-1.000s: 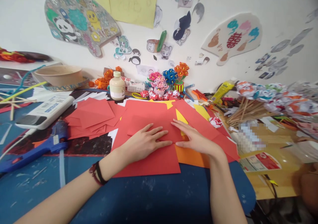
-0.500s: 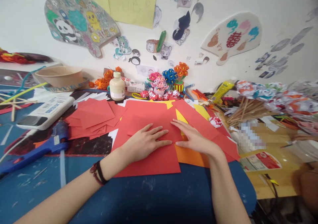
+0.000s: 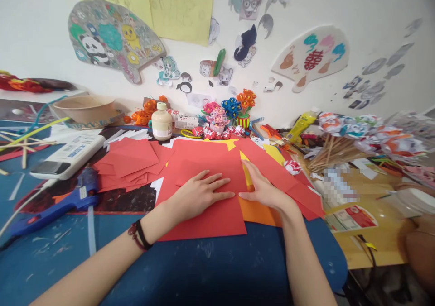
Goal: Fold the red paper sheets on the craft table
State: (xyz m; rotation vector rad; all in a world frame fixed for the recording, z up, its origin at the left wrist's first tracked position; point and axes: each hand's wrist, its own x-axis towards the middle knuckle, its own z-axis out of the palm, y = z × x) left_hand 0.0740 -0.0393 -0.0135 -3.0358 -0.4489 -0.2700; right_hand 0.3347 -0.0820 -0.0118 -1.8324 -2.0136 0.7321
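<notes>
My left hand (image 3: pixel 200 193) lies flat with its fingers spread on a large red paper sheet (image 3: pixel 210 222). A smaller red piece, hard to tell apart from the sheet, seems to lie under that hand. At the sheet's right edge is my right hand (image 3: pixel 260 188), thumb and fingers apart and nothing held between them. Beneath and beside it show an orange sheet (image 3: pixel 260 212) and yellow paper. More red paper strips (image 3: pixel 272 170) slant away on the right. Left of the sheet sits a loose pile of cut red paper (image 3: pixel 132 161).
A blue glue gun (image 3: pixel 76 197) and a white power strip (image 3: pixel 70 156) lie at the left. Behind the paper stand a glue bottle (image 3: pixel 162 122) and small craft flowers (image 3: pixel 231 108). Wooden sticks (image 3: pixel 326 154) with wrapped tops rest at the right, near another person's arm (image 3: pixel 421 247).
The camera view has shifted slightly. My right hand's fingers have drawn a little off the red sheet's edge; my left hand stays on the paper.
</notes>
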